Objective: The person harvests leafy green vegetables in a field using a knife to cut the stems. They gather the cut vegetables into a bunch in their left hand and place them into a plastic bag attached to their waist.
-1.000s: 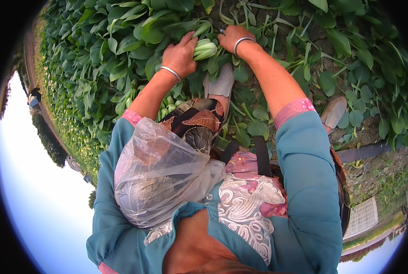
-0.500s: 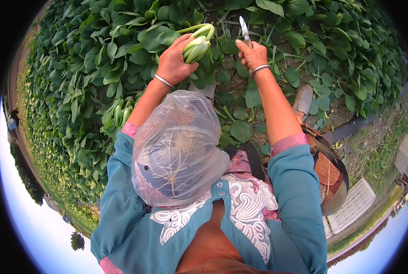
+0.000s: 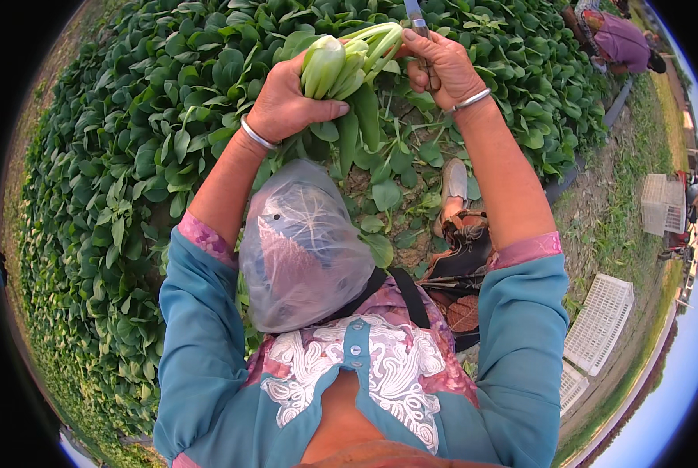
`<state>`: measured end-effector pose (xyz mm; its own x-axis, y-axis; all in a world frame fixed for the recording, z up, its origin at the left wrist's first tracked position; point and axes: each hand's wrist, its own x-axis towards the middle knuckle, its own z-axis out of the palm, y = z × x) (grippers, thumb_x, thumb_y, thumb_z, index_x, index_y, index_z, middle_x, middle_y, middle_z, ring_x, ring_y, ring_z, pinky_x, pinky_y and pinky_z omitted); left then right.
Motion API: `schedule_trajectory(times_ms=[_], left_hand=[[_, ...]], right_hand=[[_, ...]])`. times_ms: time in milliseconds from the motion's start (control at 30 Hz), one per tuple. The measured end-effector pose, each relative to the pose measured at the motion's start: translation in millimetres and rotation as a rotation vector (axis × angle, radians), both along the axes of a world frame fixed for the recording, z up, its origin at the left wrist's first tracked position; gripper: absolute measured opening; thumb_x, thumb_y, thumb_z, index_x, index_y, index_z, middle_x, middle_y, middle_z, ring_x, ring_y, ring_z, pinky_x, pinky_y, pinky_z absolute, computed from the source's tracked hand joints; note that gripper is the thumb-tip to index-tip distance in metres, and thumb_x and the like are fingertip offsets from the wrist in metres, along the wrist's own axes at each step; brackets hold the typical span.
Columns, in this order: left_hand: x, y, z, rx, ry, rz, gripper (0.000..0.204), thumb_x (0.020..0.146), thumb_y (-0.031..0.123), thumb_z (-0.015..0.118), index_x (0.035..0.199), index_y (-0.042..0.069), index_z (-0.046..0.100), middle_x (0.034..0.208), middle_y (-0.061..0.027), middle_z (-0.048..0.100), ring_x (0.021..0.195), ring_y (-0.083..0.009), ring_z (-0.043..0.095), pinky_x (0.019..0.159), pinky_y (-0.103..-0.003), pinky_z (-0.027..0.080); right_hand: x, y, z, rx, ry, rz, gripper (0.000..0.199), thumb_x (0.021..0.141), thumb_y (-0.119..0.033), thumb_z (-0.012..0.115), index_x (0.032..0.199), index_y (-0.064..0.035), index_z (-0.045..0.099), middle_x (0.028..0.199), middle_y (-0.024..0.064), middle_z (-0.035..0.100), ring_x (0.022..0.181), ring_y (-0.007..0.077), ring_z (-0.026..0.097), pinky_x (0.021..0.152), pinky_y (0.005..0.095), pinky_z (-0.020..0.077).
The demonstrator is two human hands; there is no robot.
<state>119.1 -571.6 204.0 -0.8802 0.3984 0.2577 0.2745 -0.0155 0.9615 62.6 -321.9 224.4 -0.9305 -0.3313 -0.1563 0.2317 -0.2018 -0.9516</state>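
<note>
My left hand (image 3: 282, 105) is wrapped round a bunch of bok choy (image 3: 323, 69), its pale stalk ends turned up and toward me. Green leaves hang below the grip. In my right hand (image 3: 454, 70) is a small knife (image 3: 420, 25) with its blade pointing away from me; the tip runs out of view. The thumb and fingers of that hand also touch the bent outer stalks (image 3: 381, 39) on the bunch's right side. Whether they pinch those stalks firmly is hard to see.
Dense leafy plants (image 3: 142, 156) surround both hands. A translucent plastic bag (image 3: 306, 257) with blue and pink inside lies before my chest. My shoe (image 3: 455, 183) rests on soil. White crates (image 3: 600, 324) stand at right; another person (image 3: 622, 43) bends at far right.
My right hand has come left with the knife to the bok choy's stalks. My left hand still holds the bunch, now turned with more stalk ends showing. The view has shifted right.
</note>
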Motion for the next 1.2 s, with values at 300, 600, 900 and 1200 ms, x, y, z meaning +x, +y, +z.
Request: schedule_trajectory(times_ms=[300,600,900,1200], left_hand=[[-2.3,59.3,68.4,-0.486,0.595,-0.031,0.07,0.061,0.002,0.075,0.128,0.003,0.057,0.14,-0.0124,0.052,0.114,-0.0338,0.059,0.096,-0.039,0.048],[-15.8,89.3,113.0,-0.641,0.554,-0.257,0.066,0.056,0.006,0.074,0.12,0.002,0.06,0.142,-0.009,0.051,0.111,-0.0345,0.06,0.093,-0.042,0.049],[5.9,88.8,95.5,-0.373,0.342,-0.36,0.068,0.053,0.004,0.078,0.119,0.0,0.061,0.137,-0.0157,0.054,0.121,-0.0308,0.057,0.103,-0.037,0.044],[14.6,83.1,103.3,-0.135,0.079,-0.431,0.076,0.057,-0.002,0.079,0.129,-0.001,0.056,0.123,-0.0063,0.061,0.108,-0.0153,0.059,0.099,-0.032,0.045]], right_hand=[[52.7,47.4,72.9,0.295,0.063,-0.321,0.04,0.082,-0.038,0.078,0.089,-0.0016,0.062,0.073,0.0095,0.064,0.041,0.0077,0.046,0.036,0.0243,0.0325],[83.8,89.2,72.3,0.108,0.058,-0.358,0.015,0.083,-0.01,0.072,0.088,-0.0006,0.062,0.069,0.0091,0.065,0.04,0.0087,0.049,0.035,0.025,0.0359],[98.9,116.0,79.0,0.278,-0.019,-0.128,0.013,0.079,-0.009,0.071,0.085,-0.0025,0.061,0.064,0.005,0.061,0.039,0.0064,0.047,0.035,0.0217,0.0347],[109.2,120.8,82.5,0.024,-0.061,-0.023,0.02,0.079,-0.008,0.071,0.096,0.0008,0.063,0.064,0.005,0.057,0.042,0.0087,0.045,0.037,0.024,0.0338]])
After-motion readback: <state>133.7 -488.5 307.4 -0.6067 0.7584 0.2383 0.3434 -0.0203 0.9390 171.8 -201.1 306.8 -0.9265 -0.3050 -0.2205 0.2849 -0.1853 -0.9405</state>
